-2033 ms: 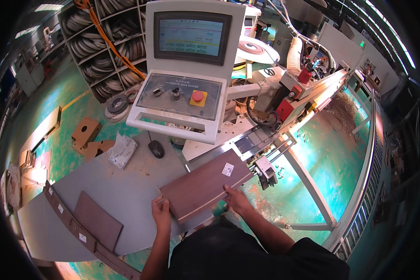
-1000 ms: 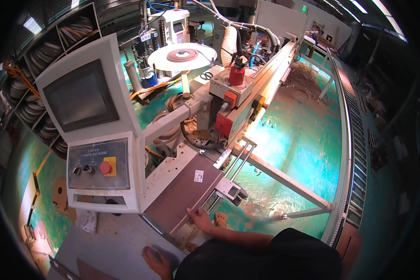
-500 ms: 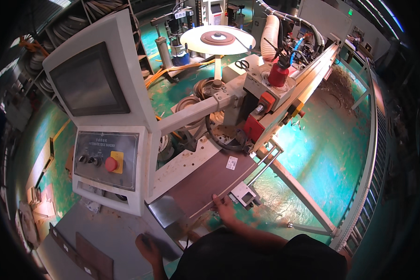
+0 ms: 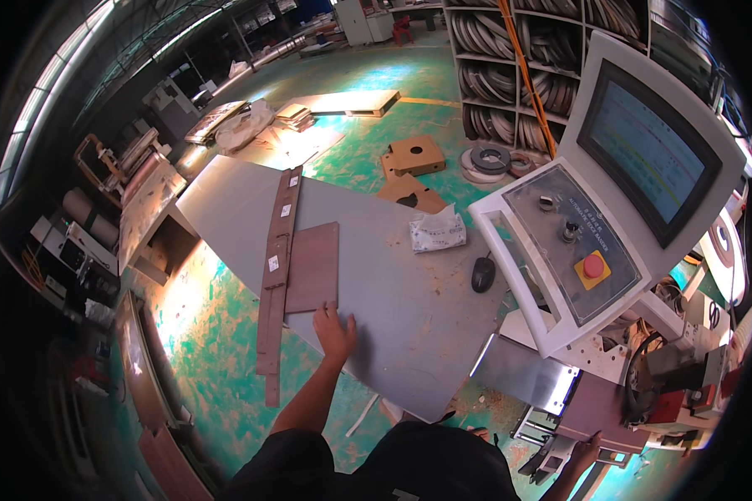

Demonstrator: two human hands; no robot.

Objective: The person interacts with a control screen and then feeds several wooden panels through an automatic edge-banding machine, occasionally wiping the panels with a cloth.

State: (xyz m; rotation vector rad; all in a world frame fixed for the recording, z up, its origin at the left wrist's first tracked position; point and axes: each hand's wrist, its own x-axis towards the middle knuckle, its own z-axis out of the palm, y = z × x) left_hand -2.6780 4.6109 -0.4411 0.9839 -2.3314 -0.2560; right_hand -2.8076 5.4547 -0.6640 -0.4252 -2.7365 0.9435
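A flat reddish-brown board [image 4: 313, 265] lies on the grey table to my left. My left hand [image 4: 334, 336] reaches its near edge, fingertips touching near the corner and thumb apart. Long narrow brown strips [image 4: 277, 271] with white labels lie along the board's left side, their near ends jutting past the table edge. At lower right, another brown board [image 4: 597, 407] lies on the bed of the edge-banding machine. My right hand [image 4: 586, 453] is at this board's near edge, apparently gripping it, with its lower fingers hidden.
A control panel [image 4: 572, 242] with a screen and red button rises at right. On the grey table [image 4: 401, 334] are a black mouse [image 4: 483, 273] and a crumpled white packet [image 4: 439, 231]. Cardboard pieces [image 4: 414, 157] lie on the floor beyond; shelves [image 4: 510, 83] hold banding coils.
The view has swung left, bringing the grey table to the middle. My left hand has reached out to the board on the table. My right hand stays at the machine board's edge.
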